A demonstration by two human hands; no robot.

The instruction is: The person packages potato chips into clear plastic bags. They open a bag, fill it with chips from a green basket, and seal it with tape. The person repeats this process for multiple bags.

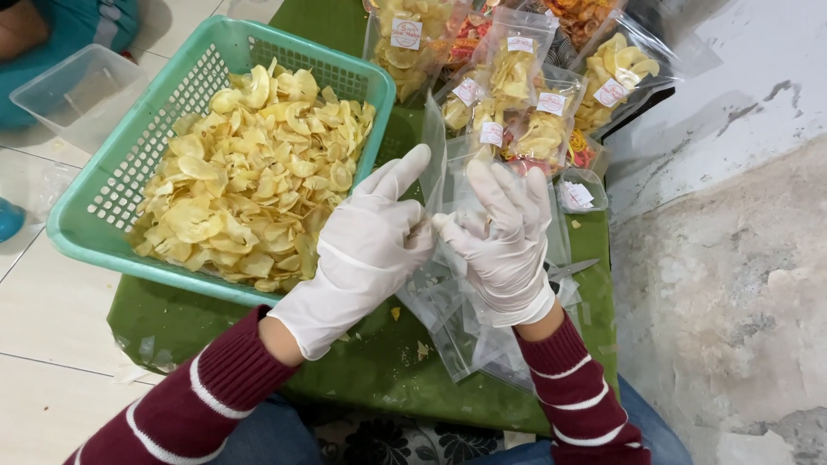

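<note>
Your left hand [366, 250], in a white disposable glove, and your right hand [500, 241], gloved the same way, meet over the green mat [172, 323] and pinch one empty clear plastic pouch [438, 164] between them. The left thumb and fingers close on its left edge; the right hand's fingers curl on the other side with its fingertips [441, 222] pressed to the film. The pouch stands upright between the hands, but it is so transparent that its lower edge and its mouth are hard to trace, and you cannot tell from here whether it is opened yet.

Under your right hand lies a loose stack of flat clear plastic pouches [457, 331]; the hand and wrist cover much of it, so how many there are cannot be made out. A thin metal tip [573, 269] pokes out just beside your right wrist, the rest hidden, too little to name.

To your left sits the turquoise slotted plastic basket [95, 207], heaped with pale yellow chips [250, 172]. Beyond your hands are filled clear pouches of yellow chips with small white labels [534, 112]; the farthest ones are cut off by the top edge. A clear plastic tub [73, 90] sits at the upper left, partly out of frame.
</note>
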